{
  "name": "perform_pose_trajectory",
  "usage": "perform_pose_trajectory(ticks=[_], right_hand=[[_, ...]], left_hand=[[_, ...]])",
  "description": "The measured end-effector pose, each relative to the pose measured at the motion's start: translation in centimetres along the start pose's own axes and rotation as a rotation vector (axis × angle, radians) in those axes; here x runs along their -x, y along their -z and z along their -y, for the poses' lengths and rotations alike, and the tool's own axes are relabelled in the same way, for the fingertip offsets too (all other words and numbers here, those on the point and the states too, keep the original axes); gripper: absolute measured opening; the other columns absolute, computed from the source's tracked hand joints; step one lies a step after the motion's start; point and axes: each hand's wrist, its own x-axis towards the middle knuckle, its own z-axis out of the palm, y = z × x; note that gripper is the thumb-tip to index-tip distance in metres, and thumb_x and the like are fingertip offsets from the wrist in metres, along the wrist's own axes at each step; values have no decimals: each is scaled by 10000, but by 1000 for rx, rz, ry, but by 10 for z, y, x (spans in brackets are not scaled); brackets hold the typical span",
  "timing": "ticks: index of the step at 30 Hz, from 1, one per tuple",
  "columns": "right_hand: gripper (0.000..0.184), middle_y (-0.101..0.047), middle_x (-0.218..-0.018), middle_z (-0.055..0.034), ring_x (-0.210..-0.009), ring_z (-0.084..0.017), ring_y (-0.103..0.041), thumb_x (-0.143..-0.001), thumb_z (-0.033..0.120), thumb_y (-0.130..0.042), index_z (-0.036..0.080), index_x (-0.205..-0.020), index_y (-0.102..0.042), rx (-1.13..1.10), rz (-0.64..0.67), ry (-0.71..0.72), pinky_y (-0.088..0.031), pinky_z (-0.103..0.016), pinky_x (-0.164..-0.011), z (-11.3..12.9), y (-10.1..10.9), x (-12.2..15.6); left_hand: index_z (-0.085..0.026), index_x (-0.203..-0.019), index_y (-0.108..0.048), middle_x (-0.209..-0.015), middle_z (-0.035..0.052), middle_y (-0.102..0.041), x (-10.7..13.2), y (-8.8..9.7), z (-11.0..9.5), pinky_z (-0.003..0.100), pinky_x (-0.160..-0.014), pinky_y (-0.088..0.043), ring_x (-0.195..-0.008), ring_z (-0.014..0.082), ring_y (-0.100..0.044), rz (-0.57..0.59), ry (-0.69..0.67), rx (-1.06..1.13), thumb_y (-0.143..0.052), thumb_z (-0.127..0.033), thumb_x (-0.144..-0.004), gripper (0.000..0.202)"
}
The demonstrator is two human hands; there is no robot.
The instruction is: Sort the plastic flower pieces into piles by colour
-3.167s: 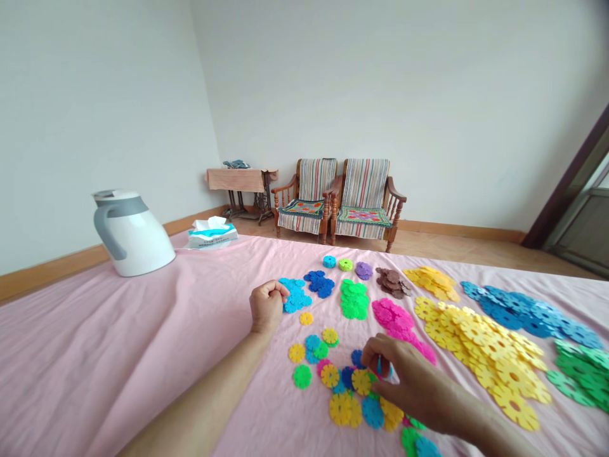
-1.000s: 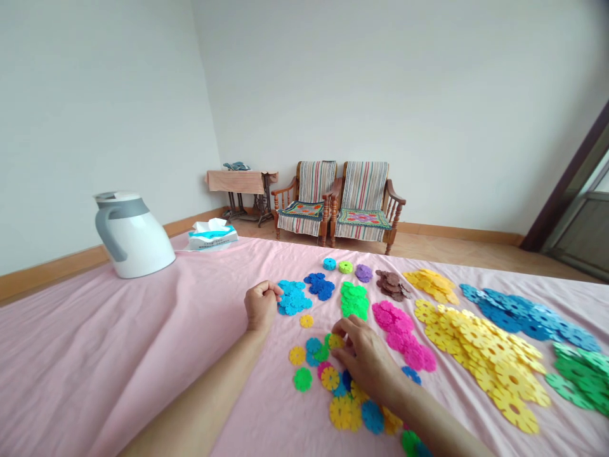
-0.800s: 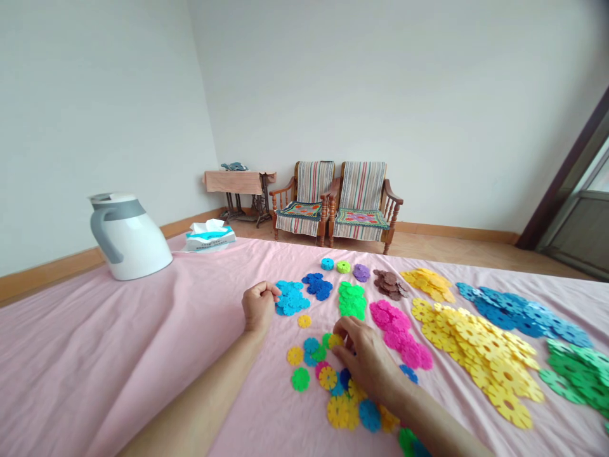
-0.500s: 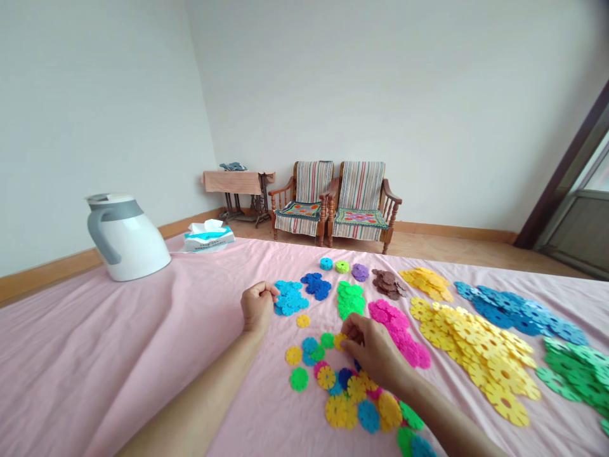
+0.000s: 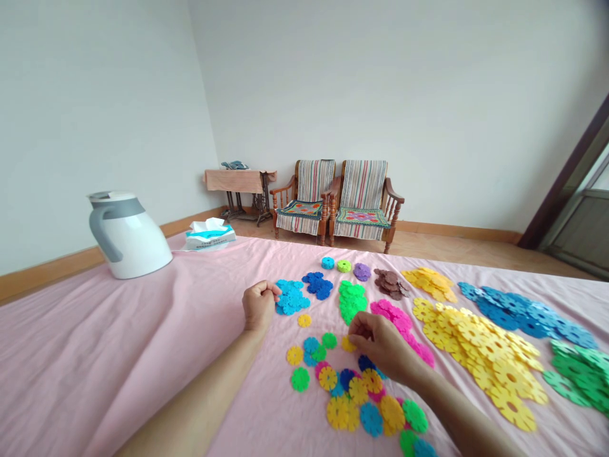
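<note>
My left hand (image 5: 259,307) is closed, thumb and fingers together at the left edge of a light-blue pile of notched plastic discs (image 5: 291,298). Whatever it may hold is hidden. Fingers curled in a pinch, my right hand (image 5: 375,343) has a yellow notched disc (image 5: 347,343) at its fingertips, low over the cloth. Below it lies a loose mix of yellow, green, blue and pink discs (image 5: 358,390). A single small yellow disc (image 5: 304,320) rests between the hands. Just beyond my right hand are a bright green pile (image 5: 353,301) and a pink pile (image 5: 392,312).
Dark blue (image 5: 318,285), purple (image 5: 362,272) and brown (image 5: 391,284) piles lie farther back. Big yellow (image 5: 480,349), blue (image 5: 528,311) and green (image 5: 580,374) piles spread rightward. A white jug (image 5: 136,244) and tissue box (image 5: 210,236) stand left on the pink cloth (image 5: 190,304).
My right hand has shifted slightly to the right, and the yellow disc at its fingertips has moved with it. My left hand stays by the light-blue pile.
</note>
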Motion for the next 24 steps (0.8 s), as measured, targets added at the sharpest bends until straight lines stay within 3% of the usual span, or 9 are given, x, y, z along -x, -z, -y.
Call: perform_pose_trajectory(ticks=[5,9,13,17,20,24], right_hand=[[49,-566,-574,37,-533,-120,-543,-740,239,-481,211,-740,-521,-25,-69,-23,-362,-212,-460,-6,3,-6],[117,-621,-605,15,-563,-133,-582,-730,306,-505,203,-745,-558,0,-157,-50,-408,-221,-495,-20,22,-14],[160,-639,-619,-5,-576,-152,-581,-707,349,-542,197,-689,-588,122,-338,-141,-402,-243,-516,-50,67,-27],[142,-632,-611,-24,-578,-168,-567,-705,313,-595,179,-704,-640,276,-486,-357,-375,-264,-507,-87,121,-45],[149,-636,-678,-42,-637,-175,-575,-744,298,-623,156,-768,-663,358,-530,-543,-414,-282,-549,-111,154,-57],[200,-639,-953,-40,-802,-141,-604,-875,339,-547,174,-958,-623,379,-526,-736,-505,-305,-707,-137,177,-67]], left_hand=[[-185,-528,-613,-460,-17,-575,1,0,1,200,-462,-396,-446,122,-517,-4,-3,-7,-384,-157,-572,235],[-186,-530,-613,-465,-17,-579,1,0,2,201,-471,-402,-455,124,-524,-3,-11,-12,-384,-160,-575,235],[-186,-527,-613,-467,-14,-585,-1,0,3,204,-478,-409,-468,129,-536,-2,-13,-16,-380,-160,-567,237],[-184,-530,-613,-467,-13,-584,-2,0,3,205,-476,-410,-469,130,-537,-1,-7,-17,-378,-159,-563,238],[-181,-529,-613,-466,-11,-584,-2,1,4,204,-482,-415,-473,129,-541,-2,-8,-12,-381,-158,-564,235],[-179,-525,-612,-463,-10,-582,-1,1,5,205,-487,-419,-468,125,-537,-7,-9,-5,-384,-158,-567,233]])
